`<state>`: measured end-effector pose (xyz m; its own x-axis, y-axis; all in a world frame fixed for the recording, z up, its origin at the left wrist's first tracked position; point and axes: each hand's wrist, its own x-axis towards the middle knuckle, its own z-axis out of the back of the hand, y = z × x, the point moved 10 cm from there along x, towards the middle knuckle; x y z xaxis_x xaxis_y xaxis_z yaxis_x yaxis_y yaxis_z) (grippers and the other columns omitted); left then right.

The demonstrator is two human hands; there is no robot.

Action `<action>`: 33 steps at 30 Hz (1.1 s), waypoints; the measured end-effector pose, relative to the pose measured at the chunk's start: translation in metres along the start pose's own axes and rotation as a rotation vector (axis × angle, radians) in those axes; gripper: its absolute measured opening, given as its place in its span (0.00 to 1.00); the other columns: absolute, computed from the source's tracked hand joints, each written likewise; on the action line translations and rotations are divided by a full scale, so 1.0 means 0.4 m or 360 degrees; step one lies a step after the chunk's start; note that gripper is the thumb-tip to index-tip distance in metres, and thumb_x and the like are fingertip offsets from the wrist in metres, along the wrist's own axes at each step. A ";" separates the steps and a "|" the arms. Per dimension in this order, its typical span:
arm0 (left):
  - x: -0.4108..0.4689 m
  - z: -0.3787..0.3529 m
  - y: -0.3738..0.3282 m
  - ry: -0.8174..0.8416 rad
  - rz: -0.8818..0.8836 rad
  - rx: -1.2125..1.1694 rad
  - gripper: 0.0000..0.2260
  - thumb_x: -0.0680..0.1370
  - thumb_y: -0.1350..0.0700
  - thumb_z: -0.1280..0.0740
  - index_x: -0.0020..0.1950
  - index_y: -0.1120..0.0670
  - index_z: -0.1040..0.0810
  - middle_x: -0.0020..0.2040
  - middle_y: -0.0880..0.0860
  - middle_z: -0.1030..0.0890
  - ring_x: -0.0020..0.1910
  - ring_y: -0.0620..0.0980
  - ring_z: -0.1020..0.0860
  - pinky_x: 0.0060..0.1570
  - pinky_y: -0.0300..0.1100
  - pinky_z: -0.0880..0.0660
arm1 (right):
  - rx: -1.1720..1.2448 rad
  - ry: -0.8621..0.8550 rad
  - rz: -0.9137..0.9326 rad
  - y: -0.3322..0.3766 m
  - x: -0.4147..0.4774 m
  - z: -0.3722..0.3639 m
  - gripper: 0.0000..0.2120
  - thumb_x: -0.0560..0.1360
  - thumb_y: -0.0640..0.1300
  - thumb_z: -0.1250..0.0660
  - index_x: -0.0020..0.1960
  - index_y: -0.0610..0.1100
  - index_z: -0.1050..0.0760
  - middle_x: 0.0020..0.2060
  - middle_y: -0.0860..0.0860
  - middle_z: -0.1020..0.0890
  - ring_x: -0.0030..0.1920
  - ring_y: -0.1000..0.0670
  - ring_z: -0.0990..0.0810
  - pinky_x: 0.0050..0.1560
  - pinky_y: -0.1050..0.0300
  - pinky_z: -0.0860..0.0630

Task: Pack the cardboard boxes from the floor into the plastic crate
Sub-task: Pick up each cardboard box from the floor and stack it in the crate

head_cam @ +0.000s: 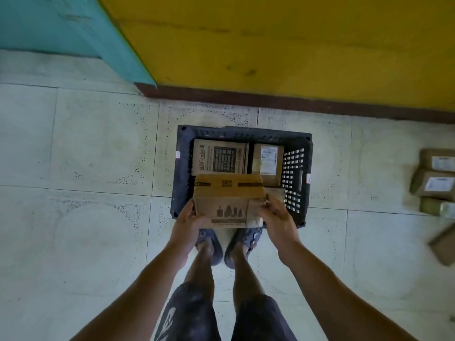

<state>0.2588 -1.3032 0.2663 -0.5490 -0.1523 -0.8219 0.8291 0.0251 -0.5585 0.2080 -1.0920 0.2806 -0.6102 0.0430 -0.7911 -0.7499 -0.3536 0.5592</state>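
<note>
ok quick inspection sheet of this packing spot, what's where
surface: pale tiled floor, speckled.
job's things: dark plastic crate on the floor; printed box and labelled box side by side inside, at the far end; held box above its near end; loose boxes lie at the right edge.
clutter: nothing seen.
grippers: left hand and right hand grip the held box's ends.
cables: nothing seen.
surroundings: yellow wall, teal wall, brown skirting; sandals by the crate.

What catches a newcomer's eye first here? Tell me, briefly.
The cardboard box gripped by the left hand and right hand, over the near end of the dark plastic crate on the floor. Two packed boxes lie in its far half, and a bright yellow wall rises behind.
</note>
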 end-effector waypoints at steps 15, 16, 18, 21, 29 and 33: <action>0.521 -0.004 0.333 -0.0149 0.0364 0.0145 0.13 0.76 0.58 0.34 0.58 0.47 0.21 0.49 0.50 0.17 0.49 0.50 0.20 0.40 0.40 0.30 | -0.0193 0.0059 -0.0324 -0.388 0.509 -0.227 0.09 0.74 0.52 0.36 0.52 0.56 0.22 0.43 0.55 0.17 0.44 0.52 0.20 0.44 0.55 0.24; 0.539 0.001 0.348 -0.0176 0.0409 0.0171 0.12 0.76 0.57 0.35 0.59 0.47 0.22 0.50 0.51 0.18 0.48 0.50 0.21 0.39 0.40 0.31 | -0.0185 0.0083 -0.0346 -0.407 0.523 -0.241 0.12 0.72 0.51 0.36 0.54 0.55 0.22 0.45 0.53 0.17 0.45 0.49 0.19 0.47 0.51 0.23; 0.567 0.005 0.371 -0.0198 0.0453 0.0257 0.13 0.77 0.55 0.35 0.62 0.48 0.24 0.52 0.52 0.20 0.48 0.50 0.23 0.38 0.40 0.33 | -0.0171 0.0123 -0.0391 -0.431 0.544 -0.266 0.15 0.70 0.50 0.36 0.56 0.54 0.22 0.47 0.50 0.17 0.46 0.47 0.19 0.50 0.48 0.22; 0.594 0.011 0.402 -0.0209 0.0490 0.0298 0.14 0.77 0.54 0.35 0.63 0.48 0.26 0.52 0.50 0.22 0.51 0.50 0.25 0.41 0.42 0.34 | -0.0150 0.0159 -0.0410 -0.446 0.569 -0.298 0.15 0.73 0.47 0.36 0.59 0.54 0.23 0.48 0.50 0.18 0.47 0.50 0.20 0.49 0.53 0.23; 0.618 0.030 0.438 -0.0200 0.0555 0.0393 0.19 0.77 0.55 0.35 0.68 0.48 0.32 0.55 0.50 0.23 0.51 0.50 0.26 0.42 0.42 0.34 | -0.0095 0.0207 -0.0408 -0.466 0.591 -0.362 0.17 0.72 0.46 0.36 0.60 0.55 0.24 0.48 0.53 0.18 0.48 0.51 0.21 0.45 0.56 0.25; 0.610 0.030 0.434 -0.0223 0.0582 0.0426 0.17 0.77 0.54 0.35 0.67 0.47 0.29 0.54 0.50 0.22 0.51 0.50 0.25 0.41 0.41 0.33 | -0.0116 0.0201 -0.0407 -0.463 0.598 -0.360 0.17 0.73 0.45 0.37 0.60 0.55 0.24 0.48 0.54 0.18 0.48 0.52 0.22 0.43 0.58 0.27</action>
<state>0.2701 -1.3478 -0.0298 -0.2115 -0.3129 -0.9260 0.9736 -0.1506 -0.1714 0.2376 -1.1507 -0.0477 -0.3634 0.0241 -0.9313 -0.8522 -0.4124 0.3219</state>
